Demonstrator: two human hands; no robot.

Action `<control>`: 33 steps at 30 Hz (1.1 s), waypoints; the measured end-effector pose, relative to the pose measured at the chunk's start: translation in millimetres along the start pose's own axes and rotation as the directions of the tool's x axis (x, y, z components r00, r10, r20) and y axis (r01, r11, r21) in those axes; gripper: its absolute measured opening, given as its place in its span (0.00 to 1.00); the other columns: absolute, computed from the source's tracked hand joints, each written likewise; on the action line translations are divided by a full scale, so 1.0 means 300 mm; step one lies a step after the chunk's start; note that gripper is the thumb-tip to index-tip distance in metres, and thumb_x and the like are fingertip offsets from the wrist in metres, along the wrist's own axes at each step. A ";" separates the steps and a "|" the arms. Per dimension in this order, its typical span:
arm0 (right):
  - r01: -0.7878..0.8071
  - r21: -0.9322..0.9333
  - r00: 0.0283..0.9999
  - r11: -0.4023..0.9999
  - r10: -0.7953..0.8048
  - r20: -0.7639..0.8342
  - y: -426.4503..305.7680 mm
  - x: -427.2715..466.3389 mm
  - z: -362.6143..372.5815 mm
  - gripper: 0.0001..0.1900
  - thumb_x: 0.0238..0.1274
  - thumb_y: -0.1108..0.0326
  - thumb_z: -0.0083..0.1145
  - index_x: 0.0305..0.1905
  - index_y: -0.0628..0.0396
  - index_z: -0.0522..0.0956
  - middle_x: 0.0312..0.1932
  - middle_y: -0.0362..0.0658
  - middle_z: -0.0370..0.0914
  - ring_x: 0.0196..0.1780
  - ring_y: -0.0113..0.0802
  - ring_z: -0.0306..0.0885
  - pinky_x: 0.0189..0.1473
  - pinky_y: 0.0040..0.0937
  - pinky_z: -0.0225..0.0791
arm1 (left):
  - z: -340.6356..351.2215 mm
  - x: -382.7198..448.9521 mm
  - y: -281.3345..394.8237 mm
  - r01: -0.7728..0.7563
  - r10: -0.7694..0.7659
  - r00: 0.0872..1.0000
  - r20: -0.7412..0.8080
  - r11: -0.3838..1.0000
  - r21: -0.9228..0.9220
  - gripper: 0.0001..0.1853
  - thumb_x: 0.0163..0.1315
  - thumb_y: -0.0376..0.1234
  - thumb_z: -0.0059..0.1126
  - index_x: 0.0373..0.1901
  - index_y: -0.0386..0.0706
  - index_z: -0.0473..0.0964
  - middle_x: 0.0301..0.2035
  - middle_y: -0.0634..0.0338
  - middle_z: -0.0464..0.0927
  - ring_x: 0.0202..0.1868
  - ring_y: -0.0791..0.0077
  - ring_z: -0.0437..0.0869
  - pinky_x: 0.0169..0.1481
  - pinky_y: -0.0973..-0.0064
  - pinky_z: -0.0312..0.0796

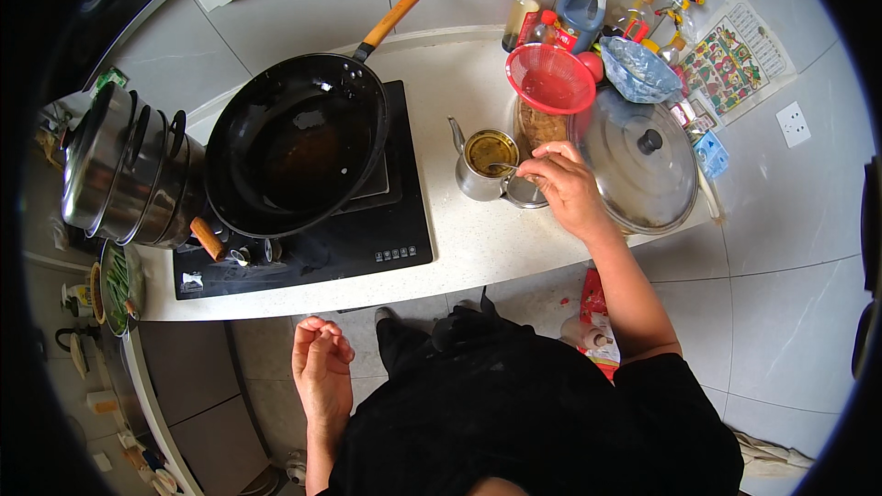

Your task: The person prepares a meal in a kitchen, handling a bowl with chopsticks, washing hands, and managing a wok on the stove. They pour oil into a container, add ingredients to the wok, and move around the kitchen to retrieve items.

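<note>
My right hand [561, 182] is pinched on the thin handle of a small metal utensil [501, 164], likely a spoon. Its far end lies at the mouth of a spouted stainless-steel oil pot [475, 182], over yellowish-brown liquid. Beside the pot, partly under my fingers, is a round metal lid [527, 193]; whether it is joined to the pot I cannot tell. My left hand [322, 368] hangs in front of the counter edge, fingers loosely bent, with nothing visible in it. Left of the pot, a black wok [300, 145] with a wooden handle sits on the black cooktop [331, 251], wet or oily inside.
A large pan lid [641, 165] lies right of my right hand. Behind it stand a red plastic strainer [551, 79], a bowl in blue plastic [637, 69] and several seasoning bottles [582, 10]. A stacked steel steamer [124, 172] and green vegetables in a bowl [118, 282] are at left.
</note>
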State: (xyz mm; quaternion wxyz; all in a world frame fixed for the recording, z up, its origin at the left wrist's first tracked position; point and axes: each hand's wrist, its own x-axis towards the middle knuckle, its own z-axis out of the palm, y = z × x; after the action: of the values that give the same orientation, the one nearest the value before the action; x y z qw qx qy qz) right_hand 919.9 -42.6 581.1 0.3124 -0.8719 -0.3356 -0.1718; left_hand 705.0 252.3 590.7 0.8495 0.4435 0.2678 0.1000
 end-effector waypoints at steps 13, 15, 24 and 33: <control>0.045 -0.044 0.999 0.998 -0.046 -0.029 0.052 0.078 0.025 0.10 0.47 0.76 0.56 0.37 0.53 0.76 0.33 0.40 0.76 0.45 0.38 0.69 0.47 0.34 0.64 | 0.000 0.003 -0.010 -0.005 0.005 1.000 0.009 1.000 -0.009 0.05 0.60 0.26 0.46 0.37 0.42 0.67 0.30 0.62 0.72 0.26 0.80 0.69 0.32 0.83 0.62; 0.072 -0.072 0.997 0.995 -0.073 -0.013 0.059 0.083 0.030 0.10 0.47 0.76 0.56 0.37 0.52 0.76 0.33 0.40 0.76 0.44 0.37 0.69 0.46 0.34 0.64 | 0.001 0.003 -0.009 -0.002 0.002 1.000 0.009 1.000 -0.012 0.05 0.60 0.26 0.46 0.37 0.42 0.67 0.30 0.62 0.72 0.26 0.80 0.69 0.32 0.83 0.62; 0.062 -0.106 0.998 0.992 -0.059 0.029 0.057 0.057 0.009 0.08 0.48 0.75 0.55 0.37 0.53 0.76 0.33 0.41 0.75 0.45 0.38 0.69 0.46 0.35 0.64 | -0.001 0.012 -0.016 -0.004 0.004 1.000 0.016 1.000 -0.009 0.04 0.60 0.26 0.46 0.37 0.42 0.67 0.30 0.62 0.72 0.26 0.80 0.70 0.31 0.83 0.62; 0.059 -0.077 0.997 0.995 -0.055 0.060 0.016 0.027 -0.011 0.08 0.49 0.75 0.55 0.36 0.54 0.75 0.34 0.41 0.75 0.46 0.37 0.69 0.47 0.34 0.63 | 0.003 0.021 -0.017 0.004 -0.004 0.999 0.042 1.000 0.018 0.05 0.60 0.26 0.45 0.37 0.44 0.66 0.29 0.64 0.70 0.28 0.81 0.69 0.31 0.85 0.62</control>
State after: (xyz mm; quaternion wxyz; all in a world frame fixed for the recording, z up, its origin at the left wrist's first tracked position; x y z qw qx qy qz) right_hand 928.7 -43.9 585.6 0.2630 -0.8782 -0.3621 -0.1686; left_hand 710.4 251.2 584.7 0.8512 0.4524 0.2515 0.0866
